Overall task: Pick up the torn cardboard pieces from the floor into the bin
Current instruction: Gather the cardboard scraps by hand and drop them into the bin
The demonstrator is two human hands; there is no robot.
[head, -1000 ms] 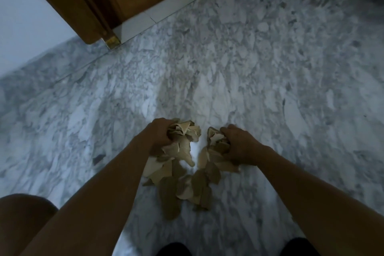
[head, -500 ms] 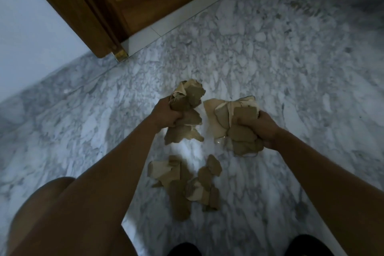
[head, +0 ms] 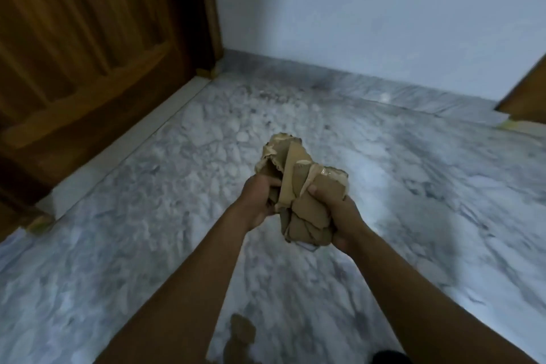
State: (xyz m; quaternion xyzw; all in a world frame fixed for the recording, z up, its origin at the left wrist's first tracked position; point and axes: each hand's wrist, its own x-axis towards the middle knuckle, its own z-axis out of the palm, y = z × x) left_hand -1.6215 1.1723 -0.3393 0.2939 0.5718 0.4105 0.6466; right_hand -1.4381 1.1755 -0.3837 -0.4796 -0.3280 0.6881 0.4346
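Observation:
A bundle of torn brown cardboard pieces point(head: 298, 183) is held up in front of me, above the marble floor. My left hand point(head: 257, 204) grips the bundle from the left side and my right hand point(head: 339, 216) grips it from the right, thumb on top. The two handfuls are pressed together into one clump. A few more torn cardboard pieces point(head: 240, 337) lie on the floor between my forearms at the bottom of the view. No bin is in view.
A wooden door point(head: 88, 53) stands at the left with a pale threshold strip point(head: 127, 151). A white wall point(head: 369, 9) closes the far side. Another wooden edge point(head: 526, 97) shows at the far right. Grey-white marble floor point(head: 428, 216) spreads all around.
Both hands have lifted their handfuls off the floor and brought them together into one clump. The view has tilted up, showing the door, wall and corner.

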